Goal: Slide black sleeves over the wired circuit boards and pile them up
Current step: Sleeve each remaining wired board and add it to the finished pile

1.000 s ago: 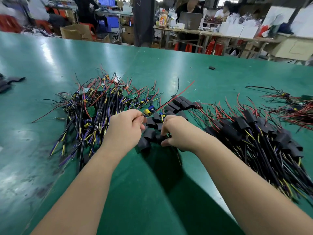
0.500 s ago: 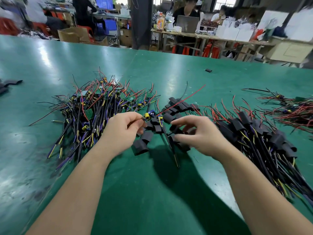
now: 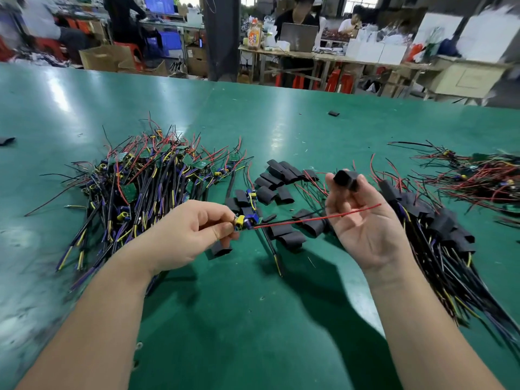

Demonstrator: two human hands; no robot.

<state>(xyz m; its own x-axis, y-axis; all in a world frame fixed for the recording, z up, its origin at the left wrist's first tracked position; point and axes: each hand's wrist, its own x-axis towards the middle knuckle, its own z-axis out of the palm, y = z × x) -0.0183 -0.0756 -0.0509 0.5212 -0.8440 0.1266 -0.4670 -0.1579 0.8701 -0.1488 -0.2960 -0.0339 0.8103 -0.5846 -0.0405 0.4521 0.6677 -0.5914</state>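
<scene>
Tabletop in green fills the frame: bare wired boards heaped centre-left, sleeved boards piled at right, loose sleeves between. Left hand, mid-frame, pinches one circuit board with curled fingers. Right hand, palm up beside it, pinches a black sleeve at its fingertips.

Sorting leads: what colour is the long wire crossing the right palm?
The wire is red, clearest in head view.

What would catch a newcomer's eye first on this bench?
The two hands at centre: the left hand pinches a small wired circuit board with yellow and blue parts, the right hand holds a black tube sleeve. A tangled heap of bare wired boards lies left, a sleeved heap right, on the green table.
</scene>
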